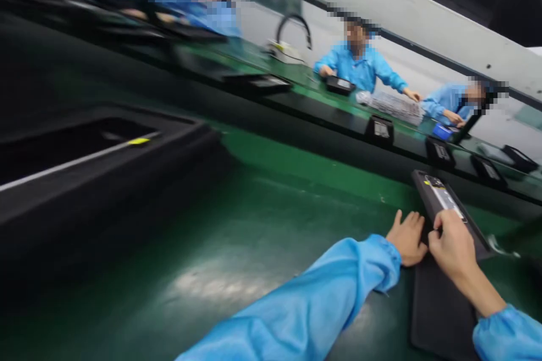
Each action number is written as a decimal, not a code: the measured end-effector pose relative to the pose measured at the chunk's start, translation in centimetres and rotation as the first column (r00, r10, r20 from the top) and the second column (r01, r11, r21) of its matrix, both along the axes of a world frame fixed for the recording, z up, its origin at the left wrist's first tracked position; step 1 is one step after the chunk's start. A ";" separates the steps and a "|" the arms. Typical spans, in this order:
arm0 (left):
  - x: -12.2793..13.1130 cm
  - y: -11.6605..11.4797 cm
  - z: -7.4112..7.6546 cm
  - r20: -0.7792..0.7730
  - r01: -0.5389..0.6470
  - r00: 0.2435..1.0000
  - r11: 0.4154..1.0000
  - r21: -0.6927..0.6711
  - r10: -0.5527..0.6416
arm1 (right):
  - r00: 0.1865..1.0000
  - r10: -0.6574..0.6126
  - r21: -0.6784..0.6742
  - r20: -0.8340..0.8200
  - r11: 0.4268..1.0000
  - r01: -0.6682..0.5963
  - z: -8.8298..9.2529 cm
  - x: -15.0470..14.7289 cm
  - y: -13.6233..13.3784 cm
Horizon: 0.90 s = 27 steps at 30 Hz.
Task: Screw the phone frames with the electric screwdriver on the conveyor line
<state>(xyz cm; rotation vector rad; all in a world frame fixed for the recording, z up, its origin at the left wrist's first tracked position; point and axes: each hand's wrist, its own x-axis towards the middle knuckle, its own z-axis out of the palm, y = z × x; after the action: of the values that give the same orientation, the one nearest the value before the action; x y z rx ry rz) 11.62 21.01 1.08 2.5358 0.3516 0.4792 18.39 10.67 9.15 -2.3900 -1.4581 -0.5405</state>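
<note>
Blue sleeves fill the lower right of the frame, both reaching toward a long black device (pixel 449 206) that lies slanted on a dark mat (pixel 440 304) on the green worktop (pixel 262 248). Its near end is under the hands, its far end points to the upper right. Left hand (pixel 407 237) rests flat, fingers spread, touching the device's left edge — its grip is released, holding nothing. Right hand (pixel 452 245) is curled on the device's near end, fingertips pressed to its top face; whether it actually clasps the device I cannot tell. At left sits a large black tray (pixel 97 169), blurred. Across the black conveyor strip (pixel 322 124), in the upper right, co-workers in blue coats (pixel 359 70) handle similar devices.
</note>
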 end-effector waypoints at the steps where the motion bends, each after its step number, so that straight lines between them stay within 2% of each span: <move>1: -0.1 0.1 -0.1 0.007 0.011 1.000 1.000 -0.020 -0.011 | 1.000 -0.008 0.011 0.022 1.000 0.007 0.0 -1.8 -1.8; 3: -0.9 -0.1 -0.2 0.024 0.024 0.999 0.998 -0.055 -0.023 | 0.998 -0.049 0.045 0.045 0.998 0.047 -0.6 -5.9 -4.6; 6: -2.9 -0.9 -0.4 0.044 0.059 0.998 0.992 -0.110 -0.055 | 0.986 -0.164 0.062 0.021 0.985 0.162 -2.8 -11.6 -7.5; 9: -4.3 -1.0 -1.1 0.072 0.094 0.994 0.976 -0.195 -0.081 | 0.972 -0.231 0.053 -0.047 0.971 0.233 -5.1 -14.2 -8.9; 12: -4.5 -0.4 -1.7 0.137 0.065 0.990 0.958 -0.278 -0.028 | 0.957 -0.281 0.131 -0.067 0.949 0.288 -6.4 -13.1 -9.8; 14: -4.6 -0.1 -1.5 0.188 0.060 0.982 0.948 -0.312 -0.001 | 0.939 -0.344 0.127 0.004 0.931 0.341 -6.8 -11.2 -10.6; 17: -5.2 -0.4 -0.1 0.260 0.105 0.965 0.936 -0.336 -0.014 | 0.922 -0.363 -0.052 0.135 0.927 0.372 -6.9 -8.9 -11.3; 20: -6.4 -1.7 2.3 0.300 0.209 0.949 0.910 -0.359 -0.100 | 0.922 -0.361 -0.175 0.143 0.907 0.382 -6.1 -8.2 -10.7; 21: -6.6 -2.3 3.1 0.271 0.240 0.953 0.877 -0.417 -0.132 | 0.919 -0.372 -0.189 0.129 0.901 0.391 -5.6 -8.1 -10.4; 22: -6.8 -2.8 4.0 0.211 0.250 0.964 0.820 -0.515 -0.161 | 0.914 -0.389 -0.197 0.114 0.893 0.405 -5.0 -7.9 -10.0; 24: -6.4 -3.9 5.3 0.021 0.167 0.973 0.632 -0.757 -0.231 | 0.896 -0.433 -0.201 0.103 0.873 0.445 -3.9 -7.3 -9.4; 26: -5.1 -5.2 6.1 -0.120 0.034 0.935 0.421 -0.907 -0.333 | 0.880 -0.462 -0.202 0.108 0.857 0.474 -3.3 -6.8 -9.1; 27: -4.3 -5.9 6.3 -0.128 0.018 0.920 0.367 -0.930 -0.369 | 0.880 -0.462 -0.205 0.112 0.855 0.475 -3.1 -6.9 -9.1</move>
<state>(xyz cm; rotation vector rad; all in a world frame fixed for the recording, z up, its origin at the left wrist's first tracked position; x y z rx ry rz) 7.28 15.14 7.39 1.4513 0.2936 -0.2405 11.53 1.60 6.02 -2.9600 -0.9865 -0.5783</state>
